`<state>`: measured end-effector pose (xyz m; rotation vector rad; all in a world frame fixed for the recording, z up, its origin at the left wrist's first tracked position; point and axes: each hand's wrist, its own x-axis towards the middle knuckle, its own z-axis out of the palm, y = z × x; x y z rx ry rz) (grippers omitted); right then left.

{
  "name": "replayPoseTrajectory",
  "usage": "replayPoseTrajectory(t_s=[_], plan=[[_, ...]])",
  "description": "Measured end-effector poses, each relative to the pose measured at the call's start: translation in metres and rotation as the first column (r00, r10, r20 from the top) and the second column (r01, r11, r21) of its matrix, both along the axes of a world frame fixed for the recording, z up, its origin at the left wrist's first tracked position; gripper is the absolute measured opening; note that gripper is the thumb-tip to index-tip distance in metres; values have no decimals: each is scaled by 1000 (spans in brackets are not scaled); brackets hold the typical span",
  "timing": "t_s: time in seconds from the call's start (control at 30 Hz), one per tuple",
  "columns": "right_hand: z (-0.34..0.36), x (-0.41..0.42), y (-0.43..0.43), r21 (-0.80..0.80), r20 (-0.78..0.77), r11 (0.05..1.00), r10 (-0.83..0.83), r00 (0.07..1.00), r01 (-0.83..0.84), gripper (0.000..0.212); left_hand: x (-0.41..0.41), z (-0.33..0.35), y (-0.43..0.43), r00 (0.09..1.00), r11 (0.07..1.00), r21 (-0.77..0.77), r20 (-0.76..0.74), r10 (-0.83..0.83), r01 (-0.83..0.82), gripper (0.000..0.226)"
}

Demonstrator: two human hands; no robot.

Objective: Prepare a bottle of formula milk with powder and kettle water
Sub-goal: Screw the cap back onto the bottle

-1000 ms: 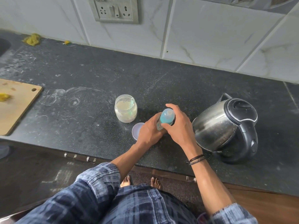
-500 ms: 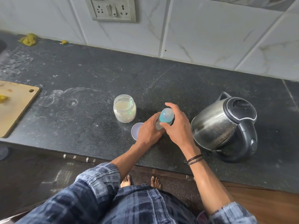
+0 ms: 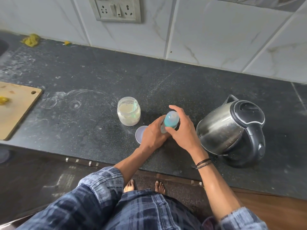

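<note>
grips: left hand (image 3: 152, 136) curled round bottle (image 3: 171, 121) body, right hand (image 3: 182, 131) curled round its teal top | beyond left fingers: jar (image 3: 128, 112) | right of right fingers: kettle (image 3: 229, 128) | surface: dusty black counter (image 3: 83, 77) | behind: white tile wall (image 3: 207, 34), socket (image 3: 116, 9)

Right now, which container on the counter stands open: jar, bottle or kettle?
The powder jar: no lid on it, green scoop inside. The bottle wears its teal top; the kettle has its lid down.
</note>
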<state>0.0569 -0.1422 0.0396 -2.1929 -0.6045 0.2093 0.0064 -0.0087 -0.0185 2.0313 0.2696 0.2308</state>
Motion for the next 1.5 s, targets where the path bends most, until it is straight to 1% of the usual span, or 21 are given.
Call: replayPoseTrajectory(t_s=[0.07,0.13,0.23,0.33,0.43,0.53,0.63,0.73,0.83,0.97,1.17,1.33,1.5], plan=[[1,8,-6,46,-81,998,40,996,-36,84,0,-1,1,1000,1000,-4,-7,1,-1,54],[-2,11,-8,85,-103,996,44,994,-35,83,1,-2,1,1000,1000,-4,-9,1,-1,54],[-9,8,-4,96,-32,995,13,999,-10,76,1,-2,1,1000,1000,2,1,0,0,55],[-17,1,0,114,34,992,-65,997,61,71,1,-2,1,1000,1000,23,7,-8,8,55],[-21,-7,5,118,86,984,-143,986,132,71,0,-1,0,1000,999,52,12,4,-5,58],[-21,-12,10,122,96,978,-183,978,171,73,0,-1,1,1000,998,61,19,14,-15,55],[-14,-7,5,100,50,987,-129,990,124,80,-1,1,3,1000,999,39,9,2,-3,53],[-5,6,-6,91,-62,996,13,998,-7,89,-2,4,4,1000,1000,9,-6,-9,9,55],[-1,13,-9,64,-84,996,60,995,-55,87,-2,5,3,1000,1000,24,-12,-9,9,58],[-9,8,-3,29,17,999,40,999,-41,82,-2,3,2,1000,999,37,-24,11,-10,58],[-23,-7,6,68,139,994,-92,986,83,81,-2,1,1,999,998,49,-42,30,-28,60],[-26,-15,13,110,171,980,-184,968,167,78,-2,1,1,997,997,69,-64,40,-35,51],[-30,-20,15,124,208,975,-207,956,184,67,-2,5,3,996,998,48,-79,31,-27,50]])
